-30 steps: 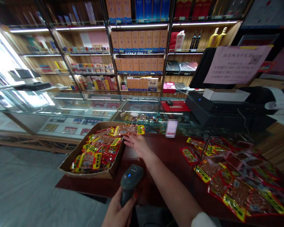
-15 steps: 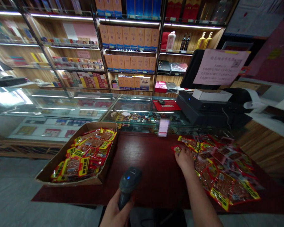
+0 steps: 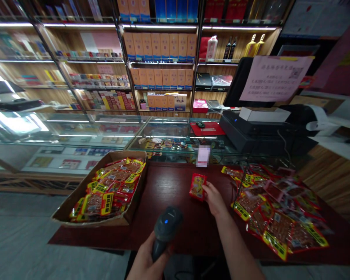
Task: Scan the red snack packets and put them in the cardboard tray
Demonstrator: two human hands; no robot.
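Note:
My left hand [image 3: 151, 254] is wrapped round the handle of a dark grey barcode scanner [image 3: 168, 223], whose blue light glows on top. Between the fingers of my right hand [image 3: 213, 197] is the right edge of a small red and yellow snack packet [image 3: 197, 186], held over the dark red tabletop [image 3: 163, 186]. Right of that hand spreads a loose pile of similar snack packets [image 3: 277, 225]. An open cardboard box [image 3: 134, 206] on the left holds several more packets [image 3: 100, 202], lying in a heap.
Behind the table runs a glass display counter [image 3: 175, 126]. A monitor with a taped paper sign [image 3: 277, 79] stands above a black cash drawer [image 3: 245, 134] at the right. A red mouse pad [image 3: 208, 129] lies on the glass. Stocked shelves [image 3: 160, 64] line the back wall.
My right hand has moved left, away from the pile, bringing the red snack packet over the middle of the table. My left hand still grips the scanner.

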